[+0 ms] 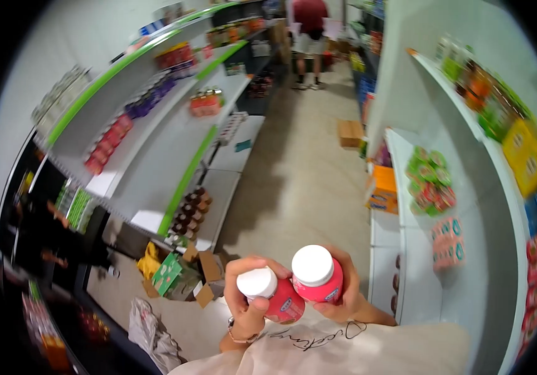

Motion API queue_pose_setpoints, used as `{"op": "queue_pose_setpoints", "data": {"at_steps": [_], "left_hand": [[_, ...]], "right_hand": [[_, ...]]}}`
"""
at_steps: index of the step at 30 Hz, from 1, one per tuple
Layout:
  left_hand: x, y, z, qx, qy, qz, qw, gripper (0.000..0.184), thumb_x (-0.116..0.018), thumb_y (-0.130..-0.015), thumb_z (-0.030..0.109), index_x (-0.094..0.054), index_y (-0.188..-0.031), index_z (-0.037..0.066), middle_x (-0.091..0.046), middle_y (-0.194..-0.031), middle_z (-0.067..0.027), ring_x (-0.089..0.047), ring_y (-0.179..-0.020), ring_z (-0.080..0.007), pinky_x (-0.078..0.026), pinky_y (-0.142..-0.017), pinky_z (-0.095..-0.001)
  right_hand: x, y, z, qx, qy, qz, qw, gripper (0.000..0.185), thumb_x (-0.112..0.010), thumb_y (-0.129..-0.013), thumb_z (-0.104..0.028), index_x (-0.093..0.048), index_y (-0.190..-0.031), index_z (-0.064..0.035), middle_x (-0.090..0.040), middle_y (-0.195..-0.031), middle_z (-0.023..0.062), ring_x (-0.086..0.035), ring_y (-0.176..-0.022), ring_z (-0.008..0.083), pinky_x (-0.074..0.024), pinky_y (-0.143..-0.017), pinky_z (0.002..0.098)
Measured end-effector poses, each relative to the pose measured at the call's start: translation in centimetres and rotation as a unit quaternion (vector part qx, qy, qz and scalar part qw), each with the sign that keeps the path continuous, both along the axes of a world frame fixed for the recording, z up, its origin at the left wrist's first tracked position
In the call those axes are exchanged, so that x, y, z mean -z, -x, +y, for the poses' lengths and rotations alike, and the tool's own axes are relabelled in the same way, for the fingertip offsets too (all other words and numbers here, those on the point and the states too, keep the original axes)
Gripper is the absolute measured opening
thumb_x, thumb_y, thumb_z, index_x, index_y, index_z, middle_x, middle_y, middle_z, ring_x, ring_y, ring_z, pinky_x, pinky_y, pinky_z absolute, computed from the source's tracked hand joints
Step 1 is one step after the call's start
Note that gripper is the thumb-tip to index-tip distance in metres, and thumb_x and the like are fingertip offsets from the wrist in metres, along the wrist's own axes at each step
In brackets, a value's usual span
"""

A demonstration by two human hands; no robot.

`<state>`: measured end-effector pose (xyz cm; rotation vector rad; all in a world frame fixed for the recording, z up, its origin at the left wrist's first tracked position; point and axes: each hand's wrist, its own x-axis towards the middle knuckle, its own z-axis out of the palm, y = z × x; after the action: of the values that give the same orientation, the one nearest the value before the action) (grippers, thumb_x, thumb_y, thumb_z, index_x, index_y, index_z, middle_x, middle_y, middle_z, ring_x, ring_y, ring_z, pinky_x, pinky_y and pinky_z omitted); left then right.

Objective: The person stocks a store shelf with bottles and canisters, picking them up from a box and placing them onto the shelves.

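Close to my chest, my left hand (pixel 248 312) is wrapped round a pink bottle (pixel 286 304) with a white cap, tilted to the left. Beside it my right hand (pixel 348 289) grips a second pink bottle (pixel 324 290), also white-capped and more upright. The two bottles touch or nearly touch at their sides. Each carries a small blue-and-white logo; the rest of the print is too blurred to read. Fingers of both hands partly cover the bottles.
Shelving with green edges (pixel 184 181) runs along the left, holding pink and purple bottles. White shelves (pixel 415 247) at right bear drinks and packs. Open cardboard boxes (pixel 209 272) and a plastic bag (pixel 149 334) lie on the floor at left. A person in a red top (pixel 310 15) stands down the aisle.
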<state>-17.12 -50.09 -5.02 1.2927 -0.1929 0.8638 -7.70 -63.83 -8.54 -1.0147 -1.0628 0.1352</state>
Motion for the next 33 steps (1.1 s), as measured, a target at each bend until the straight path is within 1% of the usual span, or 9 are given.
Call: {"op": "queue_pose_setpoints", "data": {"at_steps": [2,3,10,13,17,18,20,23,33], "left_hand": [[0.3,0.7,1.6,-0.012,0.005,0.018,1.0,0.054,-0.064,-0.086,0.039,-0.043,-0.117,0.001,-0.06,-0.096,-0.0185,-0.061,-0.087,-0.023,-0.05,-0.077,-0.0333],[0.7,0.9,2.2,-0.018,0.004,0.019,1.0,0.052,-0.064,-0.087,0.036,-0.042,-0.118,0.0,-0.06,-0.098,-0.0191,-0.061,-0.088,-0.023,-0.05,-0.077,-0.0329],[2.6,-0.4,7.3,-0.082,0.05,0.053,0.994,0.051,-0.063,-0.088,0.035,-0.041,-0.12,0.0,-0.059,-0.1,-0.0185,-0.061,-0.091,-0.0225,-0.049,-0.08,-0.0328],[3.3,-2.3,10.0,-0.125,0.034,0.058,0.99,0.051,-0.063,-0.089,0.035,-0.042,-0.119,0.0,-0.059,-0.1,-0.0181,-0.06,-0.093,-0.0224,-0.049,-0.081,-0.0331],[2.8,-5.5,13.0,-0.193,0.011,0.037,0.981,0.049,-0.063,-0.089,0.034,-0.044,-0.118,0.0,-0.059,-0.1,-0.0176,-0.06,-0.093,-0.0224,-0.049,-0.081,-0.0332],[2.5,-6.6,14.2,-0.206,0.009,0.026,0.978,0.048,-0.063,-0.088,0.034,-0.044,-0.117,0.0,-0.059,-0.1,-0.0175,-0.06,-0.093,-0.0225,-0.049,-0.081,-0.0331],[2.2,-8.1,16.1,-0.228,-0.004,0.022,0.973,0.048,-0.063,-0.088,0.033,-0.044,-0.117,0.0,-0.058,-0.1,-0.0178,-0.06,-0.092,-0.0228,-0.049,-0.081,-0.0332],[2.0,-11.1,19.3,-0.237,-0.037,0.001,0.971,0.047,-0.063,-0.089,0.031,-0.044,-0.117,-0.001,-0.058,-0.1,-0.0181,-0.061,-0.093,-0.023,-0.049,-0.081,-0.0335],[3.8,-17.1,25.4,-0.328,0.032,0.057,0.942,0.041,-0.061,-0.089,0.024,-0.045,-0.116,-0.001,-0.06,-0.1,-0.0169,-0.06,-0.093,-0.021,-0.048,-0.083,-0.0328]], "right_hand": [[1.2,-0.2,1.9,-0.027,0.059,0.023,0.998,0.078,-0.073,-0.074,-0.016,-0.027,-0.132,0.0056,-0.051,-0.117,0.0178,-0.057,-0.105,0.0224,-0.0467,-0.089,0.0366],[1.6,-0.5,2.9,-0.039,0.049,0.026,0.998,0.077,-0.073,-0.073,-0.013,-0.028,-0.132,0.0041,-0.052,-0.115,0.0174,-0.059,-0.101,0.0225,-0.0479,-0.087,0.0369],[3.5,-3.8,9.4,-0.127,0.079,0.051,0.987,0.077,-0.071,-0.074,-0.014,-0.027,-0.134,0.0041,-0.053,-0.115,0.0181,-0.058,-0.104,0.0242,-0.0474,-0.088,0.0372],[3.9,-6.8,13.3,-0.127,0.078,-0.021,0.989,0.079,-0.07,-0.074,-0.014,-0.024,-0.135,0.0037,-0.053,-0.116,0.0194,-0.058,-0.104,0.0257,-0.0469,-0.089,0.0378],[3.6,-10.8,18.2,-0.21,0.071,0.02,0.975,0.081,-0.07,-0.074,-0.015,-0.021,-0.137,0.0024,-0.052,-0.118,0.0201,-0.059,-0.104,0.0276,-0.0472,-0.089,0.0393],[3.2,-11.9,19.8,-0.222,0.064,0.014,0.973,0.081,-0.07,-0.074,-0.015,-0.021,-0.137,0.0024,-0.052,-0.118,0.0201,-0.059,-0.104,0.0276,-0.0472,-0.089,0.0393],[2.5,-13.4,22.0,-0.26,0.044,0.089,0.961,0.075,-0.074,-0.072,-0.015,-0.034,-0.132,0.0044,-0.053,-0.119,0.016,-0.054,-0.109,0.0213,-0.0416,-0.094,0.0339],[2.6,-17.0,25.6,-0.27,0.048,0.062,0.96,0.076,-0.075,-0.071,-0.016,-0.034,-0.132,0.0039,-0.053,-0.121,0.0158,-0.054,-0.11,0.0212,-0.0416,-0.095,0.0337],[4.3,-23.2,34.6,-0.284,0.09,0.058,0.953,0.078,-0.075,-0.071,-0.017,-0.033,-0.134,0.004,-0.054,-0.12,0.016,-0.055,-0.108,0.0221,-0.0429,-0.093,0.0338]]}}
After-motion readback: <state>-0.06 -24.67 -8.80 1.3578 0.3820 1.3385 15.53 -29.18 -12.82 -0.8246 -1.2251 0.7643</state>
